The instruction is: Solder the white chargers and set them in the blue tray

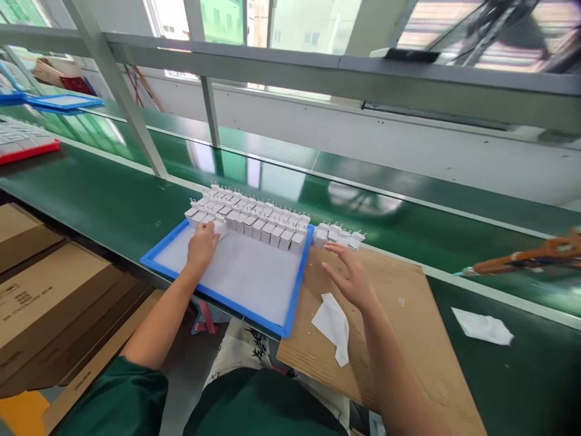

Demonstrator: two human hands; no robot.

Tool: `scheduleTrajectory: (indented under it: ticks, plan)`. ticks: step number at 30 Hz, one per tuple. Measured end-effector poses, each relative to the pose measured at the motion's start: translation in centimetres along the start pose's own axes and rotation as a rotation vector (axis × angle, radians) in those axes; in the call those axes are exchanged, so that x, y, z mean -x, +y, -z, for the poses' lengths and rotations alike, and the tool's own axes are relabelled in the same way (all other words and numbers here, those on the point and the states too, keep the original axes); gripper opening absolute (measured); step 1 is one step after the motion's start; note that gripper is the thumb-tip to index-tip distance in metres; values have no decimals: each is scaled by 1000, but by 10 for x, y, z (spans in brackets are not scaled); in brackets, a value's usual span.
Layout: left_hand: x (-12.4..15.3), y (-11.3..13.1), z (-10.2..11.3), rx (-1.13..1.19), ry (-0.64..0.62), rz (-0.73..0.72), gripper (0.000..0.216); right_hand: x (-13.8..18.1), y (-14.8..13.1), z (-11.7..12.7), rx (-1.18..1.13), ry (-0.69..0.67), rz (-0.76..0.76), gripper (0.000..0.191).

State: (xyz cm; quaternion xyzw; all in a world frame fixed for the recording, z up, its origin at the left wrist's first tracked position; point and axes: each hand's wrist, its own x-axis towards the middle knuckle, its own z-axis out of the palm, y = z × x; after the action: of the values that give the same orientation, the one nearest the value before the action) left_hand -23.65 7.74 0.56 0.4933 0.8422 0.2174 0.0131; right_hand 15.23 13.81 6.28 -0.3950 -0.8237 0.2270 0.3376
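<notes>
My left hand is over the left part of a blue-framed tray, its fingers closed on a white plug adapter at the front of the rows. Several rows of white plug adapters with metal pins pointing up fill the back of the tray. My right hand is open above the cardboard sheet, fingers apart, with nothing in it. Just beyond its fingertips stands a small group of white plug adapters, outside the tray's right edge.
A cardboard sheet lies right of the tray, bearing a crumpled white cloth or paper. Another white piece rests on the green bench. An orange-brown tool juts in at right. Cardboard boxes stand lower left; a metal frame crosses behind.
</notes>
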Motion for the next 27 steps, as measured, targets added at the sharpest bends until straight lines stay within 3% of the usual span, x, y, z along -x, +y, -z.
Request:
scheduleTrajectory:
  ticks: [2,5,9,13,18,21,24,27]
  plan:
    - [1,5,0,-71,-6,-9,33,-1,27,7,-4,164,-152,42]
    - [5,5,-1,-113,-17,-46,35,-5,67,18,-3,302,-312,68]
    - [5,3,-2,-101,-12,-102,34,-14,108,30,-102,253,-420,109]
    - [-3,7,-3,-103,17,-103,34,-32,130,32,-264,102,-463,123]
    - [-6,7,-2,-83,36,-91,39,-44,133,32,-343,15,-481,120]
    - [13,18,3,56,113,-124,52,-28,124,39,-320,14,-520,123]
    - [59,59,5,372,126,-259,47,1,104,42,-299,31,-519,122]
    - [120,123,-4,678,-109,-468,31,33,72,32,-283,20,-457,118]
